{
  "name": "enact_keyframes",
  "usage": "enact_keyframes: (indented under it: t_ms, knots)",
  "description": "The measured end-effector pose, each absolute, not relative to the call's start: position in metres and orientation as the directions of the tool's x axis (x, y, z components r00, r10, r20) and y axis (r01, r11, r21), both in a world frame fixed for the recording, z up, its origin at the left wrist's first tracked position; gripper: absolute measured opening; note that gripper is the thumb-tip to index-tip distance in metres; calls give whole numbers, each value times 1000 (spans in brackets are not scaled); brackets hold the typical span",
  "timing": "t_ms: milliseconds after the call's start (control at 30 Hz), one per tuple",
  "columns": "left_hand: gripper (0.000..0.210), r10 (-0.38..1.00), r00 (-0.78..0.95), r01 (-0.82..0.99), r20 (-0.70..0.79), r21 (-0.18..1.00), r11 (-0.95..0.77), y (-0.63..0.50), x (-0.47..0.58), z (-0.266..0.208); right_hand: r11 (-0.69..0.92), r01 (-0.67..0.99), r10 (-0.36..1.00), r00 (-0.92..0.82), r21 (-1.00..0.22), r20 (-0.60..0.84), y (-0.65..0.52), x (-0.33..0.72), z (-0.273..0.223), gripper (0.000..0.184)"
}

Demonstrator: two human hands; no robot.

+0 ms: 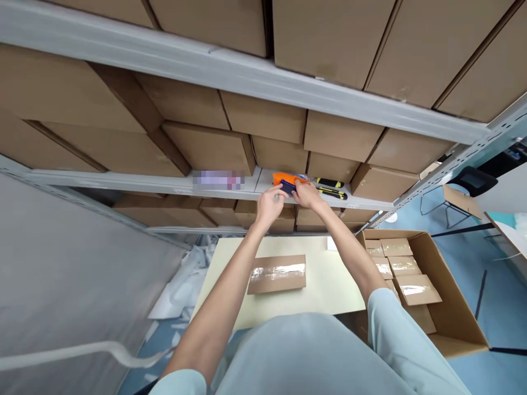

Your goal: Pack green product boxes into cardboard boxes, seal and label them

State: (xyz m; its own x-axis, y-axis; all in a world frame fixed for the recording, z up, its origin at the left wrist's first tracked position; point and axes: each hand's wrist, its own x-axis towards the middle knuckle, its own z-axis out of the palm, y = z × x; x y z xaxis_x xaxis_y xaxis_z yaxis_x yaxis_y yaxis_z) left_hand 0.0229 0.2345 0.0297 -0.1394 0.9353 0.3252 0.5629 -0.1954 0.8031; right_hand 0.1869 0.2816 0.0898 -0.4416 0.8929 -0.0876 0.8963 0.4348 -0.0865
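Your right hand (307, 196) wraps the right end of the orange-and-blue tool (283, 178) at the shelf's (164, 185) front edge. Your left hand (269, 206) has its fingertips bunched at the blue part; whether they grip, cannot tell. Tool's long axis: roughly along that edge; leading end unclear. Mid-bench (329, 285): taped box (276, 282), long axis parallel to the far edge.
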Motion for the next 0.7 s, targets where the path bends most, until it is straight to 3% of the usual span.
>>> enact_keyframes:
  t_ms: [133,300,533,600,700]
  knots:
    - [21,950,-171,532,263,836,-136,232,18,20,395,918,904,-395,-34,-164,304,171,81,48]
    - [18,944,-161,512,290,842,-171,196,6,0,373,927,915,-373,-33,-157,317,172,66,49]
    - [17,949,-257,507,184,861,-29,112,-29,-69,341,917,930,-296,-208,218,257,192,31,64]
    - [18,948,-299,494,110,868,55,75,-36,-97,296,919,947,-248,-261,202,210,203,3,66]
    - [21,933,-357,466,-38,858,214,17,-40,-133,230,920,972,-231,-317,33,131,219,-49,64]
